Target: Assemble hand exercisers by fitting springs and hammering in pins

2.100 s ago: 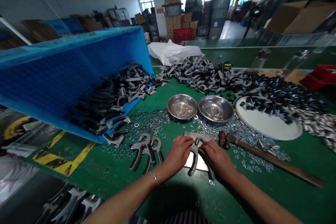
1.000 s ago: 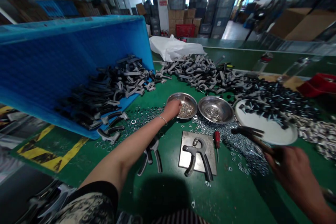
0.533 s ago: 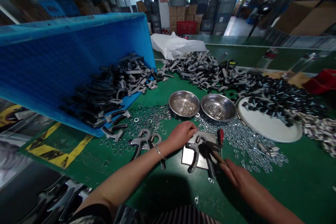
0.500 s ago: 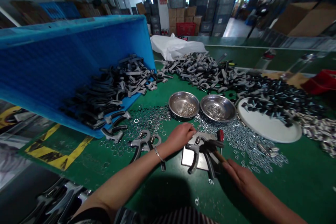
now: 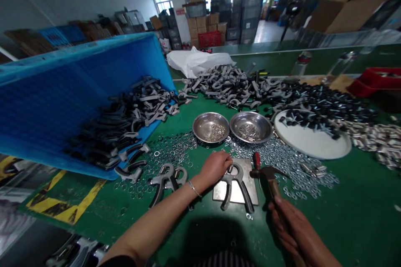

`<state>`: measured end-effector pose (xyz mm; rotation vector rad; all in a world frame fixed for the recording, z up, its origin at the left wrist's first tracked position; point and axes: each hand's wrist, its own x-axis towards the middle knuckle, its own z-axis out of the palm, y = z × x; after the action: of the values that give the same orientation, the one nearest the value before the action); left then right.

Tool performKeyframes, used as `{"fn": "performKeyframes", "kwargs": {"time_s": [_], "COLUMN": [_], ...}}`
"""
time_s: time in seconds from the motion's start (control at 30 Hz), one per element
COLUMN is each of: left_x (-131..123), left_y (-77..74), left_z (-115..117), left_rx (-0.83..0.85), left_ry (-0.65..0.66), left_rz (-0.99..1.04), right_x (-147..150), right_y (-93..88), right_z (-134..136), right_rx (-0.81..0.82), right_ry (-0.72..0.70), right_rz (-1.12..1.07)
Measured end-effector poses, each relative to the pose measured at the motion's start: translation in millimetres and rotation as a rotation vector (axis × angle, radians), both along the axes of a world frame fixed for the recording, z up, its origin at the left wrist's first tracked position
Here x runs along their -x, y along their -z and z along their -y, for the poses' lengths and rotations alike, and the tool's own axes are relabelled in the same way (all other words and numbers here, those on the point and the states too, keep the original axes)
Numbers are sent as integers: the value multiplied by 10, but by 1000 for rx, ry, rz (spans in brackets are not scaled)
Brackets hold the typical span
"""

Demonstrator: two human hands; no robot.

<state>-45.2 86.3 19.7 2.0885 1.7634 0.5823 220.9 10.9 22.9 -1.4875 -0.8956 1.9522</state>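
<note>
A grey and black hand grip with a spring (image 5: 235, 180) lies on a flat metal plate (image 5: 252, 167). Bent fingers of my left hand (image 5: 216, 166) rest at its top left, by the spring; what they pinch is hidden. My right hand (image 5: 290, 221) is wrapped round the wooden handle of a hammer (image 5: 272, 180), whose head is to the right of the plate. A red-handled screwdriver (image 5: 257, 159) lies at the plate's top right edge. Two more hand grips (image 5: 166, 177) lie to the left of my left forearm.
Two steel bowls (image 5: 210, 138) (image 5: 250, 138) hold small parts, with loose rings around them. A blue crate (image 5: 125, 56) of grey and black handles stands left. At right are a white tray (image 5: 319, 146), black knobs and a red bin (image 5: 372, 81). Piled handles lie behind.
The hammer has moved right, off the hand grip, with my right hand around its handle. My left hand stays by the spring. The camera view has shifted slightly.
</note>
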Motion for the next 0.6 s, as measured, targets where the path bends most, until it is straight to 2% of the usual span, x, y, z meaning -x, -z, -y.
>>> {"fn": "performKeyframes", "kwargs": {"time_s": [0.27, 0.37, 0.43, 0.5, 0.6], "left_x": [-80, -119, -138, -148, -133], "left_y": [1, 47, 93, 123, 91], "left_z": [57, 87, 95, 97, 149], "left_rx": [-55, -158, -220, -226, -184], "left_ry": [0, 91, 181, 217, 81], "left_rz": [-161, -353, -467, -499, -402], "right_x": [19, -3, -33, -65, -100], "right_y": [2, -21, -68, -146, -332], "right_z": [-38, -22, -42, -119, -324], "right_rx": [-16, -43, -122, -241, -458], "right_ry": [-41, -115, -170, -250, -418], "right_rz": [-10, 65, 151, 226, 340]}}
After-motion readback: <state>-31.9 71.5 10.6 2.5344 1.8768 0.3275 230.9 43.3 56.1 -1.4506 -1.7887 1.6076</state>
